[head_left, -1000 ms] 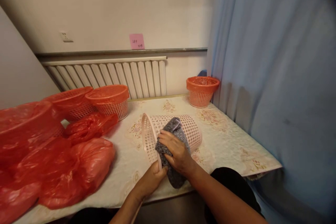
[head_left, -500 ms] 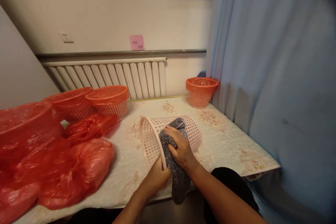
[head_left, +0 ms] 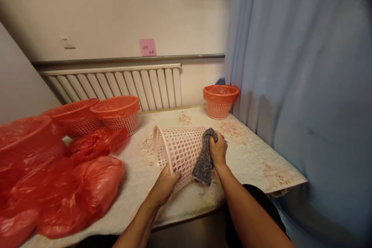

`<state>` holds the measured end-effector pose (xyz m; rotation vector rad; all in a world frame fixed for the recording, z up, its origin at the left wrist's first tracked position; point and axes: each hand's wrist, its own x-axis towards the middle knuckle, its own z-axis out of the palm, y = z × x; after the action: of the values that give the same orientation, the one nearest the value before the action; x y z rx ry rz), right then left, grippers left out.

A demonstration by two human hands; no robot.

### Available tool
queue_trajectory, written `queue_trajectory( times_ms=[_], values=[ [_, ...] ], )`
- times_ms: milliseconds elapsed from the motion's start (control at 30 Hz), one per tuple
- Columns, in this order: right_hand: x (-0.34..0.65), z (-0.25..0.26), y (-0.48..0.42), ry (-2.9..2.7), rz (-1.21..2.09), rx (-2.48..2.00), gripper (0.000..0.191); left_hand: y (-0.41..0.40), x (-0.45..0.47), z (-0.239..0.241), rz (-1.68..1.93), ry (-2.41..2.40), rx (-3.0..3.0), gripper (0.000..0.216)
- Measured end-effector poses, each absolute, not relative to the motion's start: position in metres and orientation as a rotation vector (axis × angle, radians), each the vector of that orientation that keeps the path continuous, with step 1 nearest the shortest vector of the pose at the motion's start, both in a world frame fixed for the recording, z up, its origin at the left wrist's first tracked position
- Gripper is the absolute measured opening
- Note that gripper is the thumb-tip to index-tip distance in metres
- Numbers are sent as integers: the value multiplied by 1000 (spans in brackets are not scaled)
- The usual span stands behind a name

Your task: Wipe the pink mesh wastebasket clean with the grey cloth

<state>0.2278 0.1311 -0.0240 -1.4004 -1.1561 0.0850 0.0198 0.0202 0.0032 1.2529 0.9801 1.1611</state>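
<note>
Between left fingers (head_left: 174, 178) and right fingers (head_left: 220, 141) lies the pink basket (head_left: 186, 147).

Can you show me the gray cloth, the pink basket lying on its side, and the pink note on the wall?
Gray cloth (head_left: 205, 158), head view: middle of its hanging part.
Pink basket (head_left: 185, 148), head view: its holey side wall.
Pink note (head_left: 148, 47), head view: middle of its front.

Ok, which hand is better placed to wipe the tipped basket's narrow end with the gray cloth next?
Probably the right hand: it holds the gray cloth near that end, while the left hand grips the basket at its wider rim.
</note>
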Motion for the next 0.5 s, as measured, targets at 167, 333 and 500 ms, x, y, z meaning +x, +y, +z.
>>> queue_trajectory(
  times_ms=[167,333,500],
  values=[
    [188,-13,90,-1480,187,-1036,43,28,18,2,1136,905,1252,55],
    [151,-4,49,-1874,222,-536,57,30,13,-6,1143,941,1392,53],
    [150,0,46,-1917,172,-474,59,19,7,-20,1006,996,1508,50]
  ],
)
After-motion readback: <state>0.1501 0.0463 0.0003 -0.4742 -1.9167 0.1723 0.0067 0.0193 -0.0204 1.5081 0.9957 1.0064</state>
